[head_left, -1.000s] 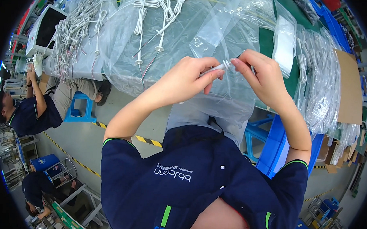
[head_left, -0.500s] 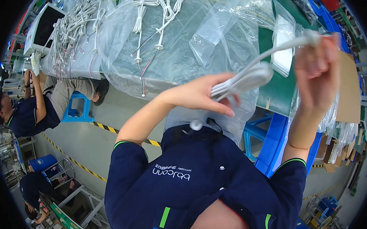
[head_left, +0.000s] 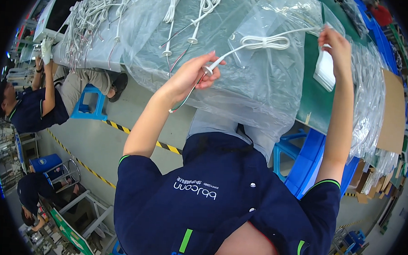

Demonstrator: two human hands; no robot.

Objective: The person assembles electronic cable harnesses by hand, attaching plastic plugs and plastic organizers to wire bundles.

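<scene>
A white cable (head_left: 265,42), bundled and tied at its middle, stretches between my hands above the plastic-covered bench. My left hand (head_left: 195,74) is closed around its left end, at a white sleeve with a round disc (head_left: 209,70); thin coloured wires with a small connector (head_left: 171,110) dangle below the fingers. At the other end my right hand (head_left: 334,44) pinches the cable's tip, which the fingers partly hide. Other white tied cables (head_left: 193,36) lie beyond my left hand, with discs and thin wires.
Clear plastic sheeting (head_left: 260,91) drapes over the green bench (head_left: 315,107). White flat packages (head_left: 325,71) lie by my right forearm, near clear bags (head_left: 367,96). A large cable heap (head_left: 92,24) and a monitor (head_left: 58,14) stand left. A co-worker (head_left: 36,99) sits there.
The bundle has left my left palm and now stretches between both hands. My left hand has moved left to the disc end; my right hand has come slightly left, still pinching the other end.
</scene>
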